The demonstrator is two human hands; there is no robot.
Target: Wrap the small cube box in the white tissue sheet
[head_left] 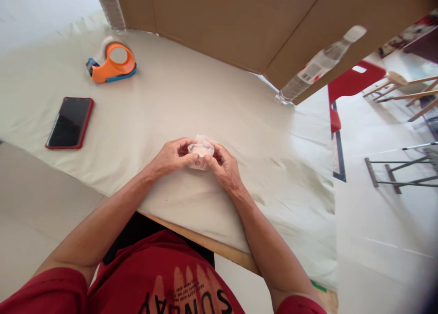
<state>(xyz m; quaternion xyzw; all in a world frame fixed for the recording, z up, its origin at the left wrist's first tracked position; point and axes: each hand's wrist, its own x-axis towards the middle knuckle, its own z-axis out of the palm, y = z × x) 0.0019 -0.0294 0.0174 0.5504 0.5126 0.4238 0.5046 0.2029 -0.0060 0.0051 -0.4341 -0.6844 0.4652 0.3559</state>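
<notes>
A small white paper packet [201, 149] with faint reddish print stands on the cloth near the table's front edge. Its top gapes open, and a crumpled, thin white flap sticks up at the back. From the left, my left hand [171, 158] grips the packet, thumb along the front rim and fingers behind. My right hand [226, 167] holds the opposite side the same way, with its thumb at the front. Both hands cover the packet's sides, and I cannot make out what is inside.
An orange and blue tape dispenser [116, 65] and a red-cased phone [70, 123] lie at left. A cardboard panel [219, 22] stands across the back, with a plastic bottle [318, 67] by its right end and another bottle [112, 8] at left. A red chair [356, 83] is beyond the table.
</notes>
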